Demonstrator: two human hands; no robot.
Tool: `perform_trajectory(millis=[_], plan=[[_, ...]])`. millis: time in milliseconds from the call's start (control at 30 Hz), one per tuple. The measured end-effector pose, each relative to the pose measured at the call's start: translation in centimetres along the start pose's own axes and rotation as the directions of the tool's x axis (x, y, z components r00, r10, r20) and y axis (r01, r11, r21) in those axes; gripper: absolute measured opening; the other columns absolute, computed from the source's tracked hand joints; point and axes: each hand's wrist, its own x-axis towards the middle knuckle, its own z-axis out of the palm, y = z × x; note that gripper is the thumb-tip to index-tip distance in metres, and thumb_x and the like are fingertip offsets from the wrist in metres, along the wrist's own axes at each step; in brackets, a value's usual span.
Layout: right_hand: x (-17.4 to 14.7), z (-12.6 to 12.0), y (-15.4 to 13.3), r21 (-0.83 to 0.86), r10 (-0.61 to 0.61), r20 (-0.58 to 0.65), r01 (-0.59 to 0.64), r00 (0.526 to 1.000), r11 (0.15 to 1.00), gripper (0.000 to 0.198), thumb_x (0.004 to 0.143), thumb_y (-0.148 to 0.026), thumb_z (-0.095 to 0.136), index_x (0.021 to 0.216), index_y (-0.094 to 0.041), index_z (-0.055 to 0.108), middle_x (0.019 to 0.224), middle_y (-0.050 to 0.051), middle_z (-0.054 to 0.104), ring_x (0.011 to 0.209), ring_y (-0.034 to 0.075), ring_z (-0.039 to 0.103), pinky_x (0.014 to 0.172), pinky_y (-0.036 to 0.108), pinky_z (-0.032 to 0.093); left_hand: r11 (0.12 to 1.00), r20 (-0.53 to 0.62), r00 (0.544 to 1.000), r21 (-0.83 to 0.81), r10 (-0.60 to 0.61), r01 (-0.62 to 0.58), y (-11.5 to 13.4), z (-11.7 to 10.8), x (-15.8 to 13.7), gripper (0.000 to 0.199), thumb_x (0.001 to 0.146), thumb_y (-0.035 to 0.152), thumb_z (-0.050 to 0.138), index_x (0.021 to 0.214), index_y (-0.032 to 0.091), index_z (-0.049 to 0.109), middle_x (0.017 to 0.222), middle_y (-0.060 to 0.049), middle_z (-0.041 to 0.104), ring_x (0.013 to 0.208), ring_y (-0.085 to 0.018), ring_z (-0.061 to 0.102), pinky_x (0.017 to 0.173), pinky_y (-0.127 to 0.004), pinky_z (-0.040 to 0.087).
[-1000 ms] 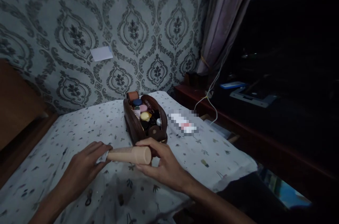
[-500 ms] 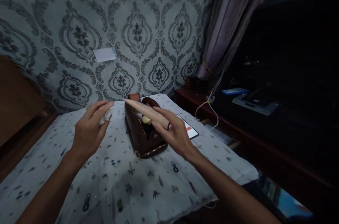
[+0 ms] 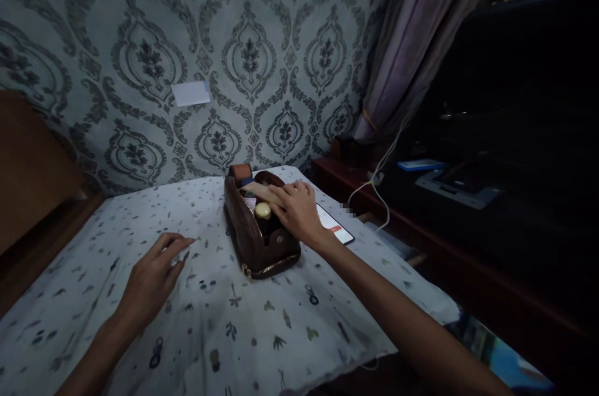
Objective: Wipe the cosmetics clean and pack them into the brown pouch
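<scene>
A beige tube [image 3: 262, 192] is in my right hand [image 3: 299, 212], whose fingers close over its near end. The tube slants into the top of an unzipped brown toiletry bag [image 3: 243, 234]. Inside the bag a round cream-coloured lid [image 3: 262, 210] shows beside the tube, with other items partly hidden. My left hand [image 3: 152, 271] hovers over the cloth to the left of the bag, fingers bent and apart from the thumb. I make out nothing held in it.
A patterned white cloth [image 3: 201, 333] covers the bed or table. A lit tablet or phone [image 3: 337, 229] lies right of the bag. White cables [image 3: 381, 196] hang at the dark red wooden edge [image 3: 327, 168]. A brown panel [image 3: 37, 178] stands at the left.
My right hand has lowered the beige tube from above the bag into its opening. My left hand has dropped down and away from the bag. The view has shifted slightly.
</scene>
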Motion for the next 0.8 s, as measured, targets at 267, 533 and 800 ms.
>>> perform_trajectory(millis=[267, 533, 800], plan=[[-0.5, 1.4, 0.4, 0.166, -0.033, 0.022, 0.029, 0.999, 0.986, 0.048, 0.1, -0.029, 0.041, 0.145, -0.016, 0.049, 0.132, 0.017, 0.062, 0.125, 0.034, 0.045, 0.106, 0.055, 0.031, 0.998, 0.11, 0.994, -0.06, -0.01, 0.017, 0.8, 1.7, -1.5, 0.034, 0.098, 0.03, 0.037, 0.116, 0.023, 0.066, 0.113, -0.007, 0.064, 0.07, -0.012, 0.066, 0.057, -0.021, 0.049], [-1.0, 1.7, 3.7, 0.489, -0.242, -0.055, 0.238, 0.969, 0.839, 0.068, 0.086, -0.035, 0.063, 0.149, -0.023, 0.039, 0.15, 0.013, 0.049, 0.137, 0.033, 0.044, 0.114, 0.054, 0.036, 0.997, 0.187, 0.98, -0.044, -0.06, 0.069, -0.5, 2.9, -3.2, 0.036, 0.097, 0.032, 0.036, 0.116, 0.025, 0.065, 0.115, -0.007, 0.063, 0.079, -0.016, 0.068, 0.06, -0.022, 0.052], [-0.7, 1.7, 5.9, 0.677, -0.166, -0.061, 0.163, 0.984, 0.718, 0.026, 0.085, -0.031, 0.071, 0.111, -0.024, 0.068, 0.119, 0.009, 0.07, 0.128, 0.029, 0.057, 0.106, 0.048, 0.046, 0.985, 0.253, 0.961, -0.095, -0.116, 0.144, -0.8, 3.4, -4.2, 0.035, 0.095, 0.034, 0.036, 0.111, 0.026, 0.067, 0.112, -0.006, 0.066, 0.084, -0.018, 0.071, 0.065, -0.025, 0.055]])
